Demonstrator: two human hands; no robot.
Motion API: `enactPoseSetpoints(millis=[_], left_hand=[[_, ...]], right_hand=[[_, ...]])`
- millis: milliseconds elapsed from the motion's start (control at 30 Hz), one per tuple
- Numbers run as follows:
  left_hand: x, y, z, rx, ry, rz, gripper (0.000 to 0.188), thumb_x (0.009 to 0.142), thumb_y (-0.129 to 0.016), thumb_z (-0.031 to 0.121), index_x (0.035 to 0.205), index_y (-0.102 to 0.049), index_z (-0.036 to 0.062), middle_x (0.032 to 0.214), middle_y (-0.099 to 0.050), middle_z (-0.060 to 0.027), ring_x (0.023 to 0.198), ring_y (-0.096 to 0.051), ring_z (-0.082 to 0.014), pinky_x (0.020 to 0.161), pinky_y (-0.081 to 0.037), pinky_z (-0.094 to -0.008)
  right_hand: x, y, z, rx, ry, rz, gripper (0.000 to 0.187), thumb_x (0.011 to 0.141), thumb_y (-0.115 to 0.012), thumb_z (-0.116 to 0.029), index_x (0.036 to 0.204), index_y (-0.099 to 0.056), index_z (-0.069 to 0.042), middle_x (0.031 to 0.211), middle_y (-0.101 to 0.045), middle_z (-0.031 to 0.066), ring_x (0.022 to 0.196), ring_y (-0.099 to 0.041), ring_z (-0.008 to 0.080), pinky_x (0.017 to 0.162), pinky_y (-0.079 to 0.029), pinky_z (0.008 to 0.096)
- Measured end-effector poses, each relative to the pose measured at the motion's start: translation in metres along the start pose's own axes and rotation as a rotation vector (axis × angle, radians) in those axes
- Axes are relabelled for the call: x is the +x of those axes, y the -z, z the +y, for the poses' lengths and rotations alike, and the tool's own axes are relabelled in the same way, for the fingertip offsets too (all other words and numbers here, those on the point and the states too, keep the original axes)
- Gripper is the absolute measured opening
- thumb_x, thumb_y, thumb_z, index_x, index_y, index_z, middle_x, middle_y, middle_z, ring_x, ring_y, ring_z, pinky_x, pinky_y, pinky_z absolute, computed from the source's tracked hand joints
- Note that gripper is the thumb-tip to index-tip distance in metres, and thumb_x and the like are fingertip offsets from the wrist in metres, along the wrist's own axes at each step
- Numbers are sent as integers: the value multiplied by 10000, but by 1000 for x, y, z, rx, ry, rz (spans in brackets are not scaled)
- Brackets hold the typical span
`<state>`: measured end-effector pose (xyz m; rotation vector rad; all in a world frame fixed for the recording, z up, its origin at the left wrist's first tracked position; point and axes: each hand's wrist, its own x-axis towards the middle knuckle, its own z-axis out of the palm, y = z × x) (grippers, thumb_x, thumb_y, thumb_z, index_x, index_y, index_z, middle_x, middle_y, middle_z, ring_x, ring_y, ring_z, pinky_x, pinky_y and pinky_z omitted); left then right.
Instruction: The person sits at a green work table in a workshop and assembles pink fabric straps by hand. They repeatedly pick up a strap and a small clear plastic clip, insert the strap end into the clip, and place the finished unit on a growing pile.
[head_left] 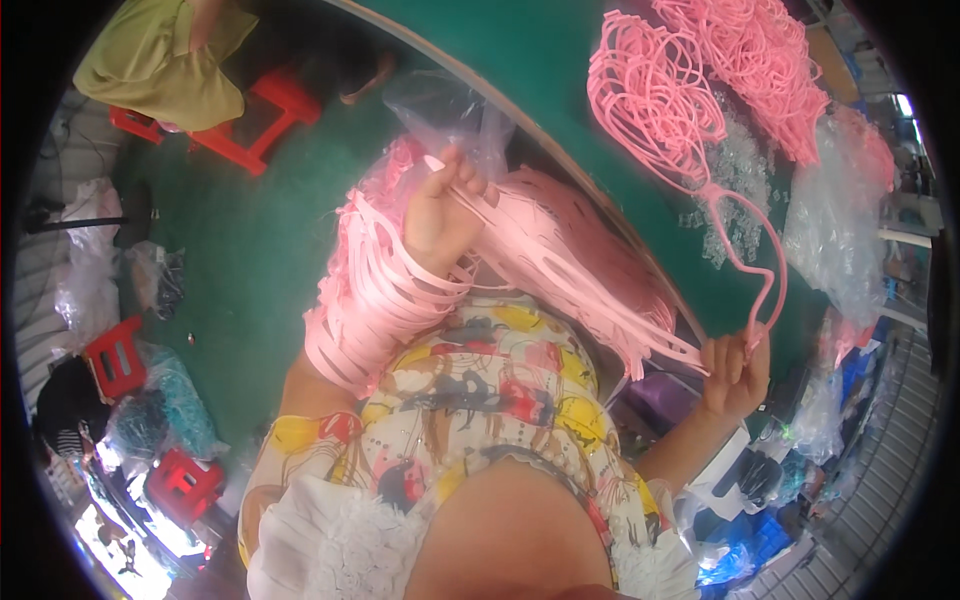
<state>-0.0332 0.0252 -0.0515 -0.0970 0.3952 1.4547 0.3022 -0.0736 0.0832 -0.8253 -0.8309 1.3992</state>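
Observation:
My left hand [440, 222] is raised near the middle of the view, its fingers curled round a pale pink strap whose end sticks up past the thumb. Many loops of flat pink strap [385, 310] are wound about my left forearm. A bundle of pale pink straps [565, 250] stretches from beside that hand across my lap toward the right. At the table's edge, my right hand [738, 372] pinches a pink cord [765, 290] that trails up to a tangled pile. The tip of the strap bundle also meets its fingers; whether they grip it is hard to tell.
On the green table [510, 40] lie tangled pink cords [655, 95], small clear plastic pieces [740, 185] and a clear bag [835, 220]. Red stools [270, 120] stand at the upper left beside a person in yellow-green clothing [165, 60]. Bagged items crowd the lower left.

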Motion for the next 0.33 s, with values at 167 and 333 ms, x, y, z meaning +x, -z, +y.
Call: enactPoseSetpoints(millis=[167,333], left_hand=[[-23,-31,-10,308,291,-273,358,966,-471,360,1131,-529,47,722,-379,26,661,-374,-119,692,-366,-306],[-33,-59,-19,318,477,-424,526,975,-409,481,1227,-502,28,857,-492,2,826,-476,-176,794,-403,-335]], right_hand=[[1,-6,46,-55,-156,10,233,881,-610,-211,927,-535,5,497,-426,-15,402,-354,83,431,-260,251],[5,-13,94,-132,-464,-143,411,838,-689,-264,1087,-561,37,704,-569,57,457,-416,95,482,-327,238]])
